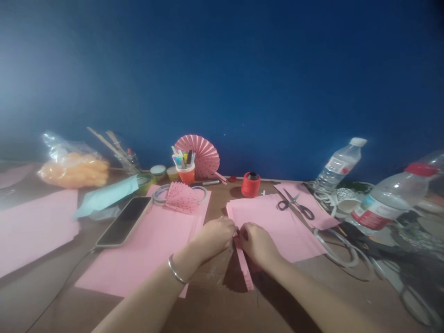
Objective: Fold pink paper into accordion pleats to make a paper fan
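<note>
A narrow strip of pleated pink paper (244,267) stretches toward me at the middle of the table. My left hand (218,235) is closed at its far part, fingers curled in a pinch. Against the other side, my right hand (257,241) is closed on the same strip, and the two hands nearly touch. The fingertips are partly hidden, so the exact grip cannot be made out. Just beyond the hands lie pink paper sheets (270,212), with black-handled scissors (294,203) on the paper to the right. A red spool of thread (250,185) stands behind them.
A finished pink paper fan (203,155) leans on the blue wall behind a cup of pens (186,174). At left are a phone (125,221), more pink sheets (38,226) and a plastic bag (74,166). Bottles (390,199) and coiled cable (342,252) crowd the right.
</note>
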{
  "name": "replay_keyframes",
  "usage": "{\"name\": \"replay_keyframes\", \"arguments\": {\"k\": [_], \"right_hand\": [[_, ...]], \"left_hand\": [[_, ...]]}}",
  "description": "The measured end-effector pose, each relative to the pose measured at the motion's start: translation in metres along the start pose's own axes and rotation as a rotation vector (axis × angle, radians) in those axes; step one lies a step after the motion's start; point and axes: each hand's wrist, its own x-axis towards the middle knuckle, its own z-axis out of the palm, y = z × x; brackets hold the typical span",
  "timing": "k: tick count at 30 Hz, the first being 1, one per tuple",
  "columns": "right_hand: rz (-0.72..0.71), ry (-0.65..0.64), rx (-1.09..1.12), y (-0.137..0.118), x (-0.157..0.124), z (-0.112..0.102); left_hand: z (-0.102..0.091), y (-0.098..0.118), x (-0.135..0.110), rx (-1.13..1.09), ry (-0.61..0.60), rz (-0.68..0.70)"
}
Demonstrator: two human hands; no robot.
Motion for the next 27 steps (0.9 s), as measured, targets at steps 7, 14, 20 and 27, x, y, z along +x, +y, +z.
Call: {"name": "replay_keyframes", "arguments": {"k": [7,14,20,27], "right_hand": [[0.053,0.006,-0.056,-0.004,0.001,0.001],[0.021,0.056,-0.179,-0.009,-0.001,0.005],[-0.023,0.072,-0.199,-0.009,-0.004,0.006],[-0.120,0.052,-0.258,-0.009,-0.003,0.006]], "left_hand": [[-0.001,0.000,-0.001,-0.007,0.011,-0.020],[0.000,-0.001,-0.001,-0.072,0.038,-0.036],[-0.006,-0.002,-0.002,-0.091,0.039,-0.017],[-0.009,0.002,0.000,0.068,0.054,-0.040]]}}
